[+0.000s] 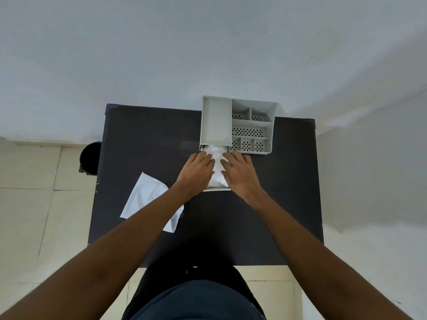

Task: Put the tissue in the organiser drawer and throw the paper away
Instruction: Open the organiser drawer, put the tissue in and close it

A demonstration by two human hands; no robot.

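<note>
A grey organiser point(216, 121) with several compartments stands at the far middle of the black table point(143, 139). Its drawer point(217, 189) is pulled out toward me. White tissue point(217, 172) lies inside the drawer. My left hand point(196, 172) and my right hand point(240, 173) rest flat on the tissue from either side, fingers spread and pointing at the organiser. A white sheet of paper point(144, 197) lies on the table to the left, partly under my left forearm.
A dark round bin point(90, 158) stands on the tiled floor beside the table's left edge. A pale wall runs behind the table. My legs are at the table's near edge.
</note>
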